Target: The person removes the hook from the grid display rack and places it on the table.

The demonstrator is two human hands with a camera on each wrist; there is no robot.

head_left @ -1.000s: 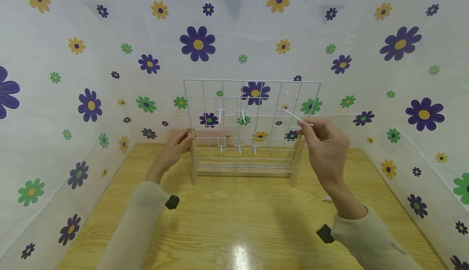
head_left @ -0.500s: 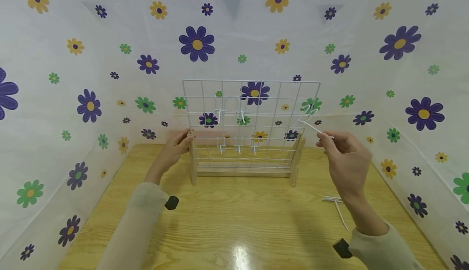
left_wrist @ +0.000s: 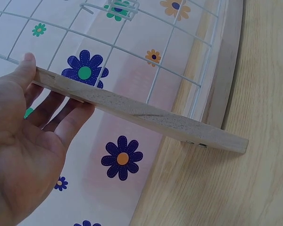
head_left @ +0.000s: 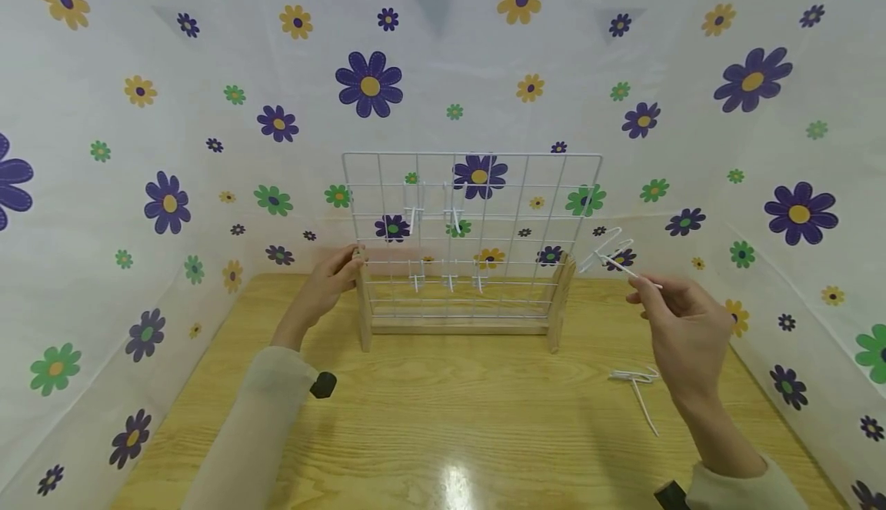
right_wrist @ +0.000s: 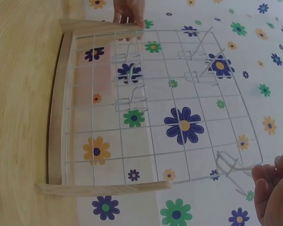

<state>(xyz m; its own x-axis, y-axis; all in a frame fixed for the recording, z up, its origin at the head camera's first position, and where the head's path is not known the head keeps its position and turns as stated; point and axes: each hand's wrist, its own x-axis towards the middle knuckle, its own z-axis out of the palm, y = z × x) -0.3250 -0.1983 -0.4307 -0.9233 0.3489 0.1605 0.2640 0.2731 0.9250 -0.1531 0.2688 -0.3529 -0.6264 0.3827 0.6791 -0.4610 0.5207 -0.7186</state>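
A white wire grid rack (head_left: pixel 508 210) stands upright in a wooden base, its left wooden post (left_wrist: pixel 132 108) gripped near the top by my left hand (head_left: pixel 325 283). My right hand (head_left: pixel 688 333) pinches the straight rod of a white wire hook (head_left: pixel 609 252) between thumb and fingers. That hook is in the air to the right of the rack, its bent frame pointing up and left. In the right wrist view the hook (right_wrist: pixel 228 162) overlaps the grid's corner. Two longer hooks (head_left: pixel 453 214) hang on the grid's upper left, and several short hooks (head_left: pixel 450 279) hang lower down.
Another white wire hook (head_left: pixel 633 377) lies on the wooden table (head_left: pixel 443 410), to the right of the rack. Flower-print sheeting (head_left: pixel 443 56) encloses the table at the back and both sides. The base's right post (head_left: pixel 562 302) stands opposite the held one.
My right hand has drawn back right and down from the grid, carrying the hook away from it. The hook lying on the table now shows fully. My left hand stays on the post.
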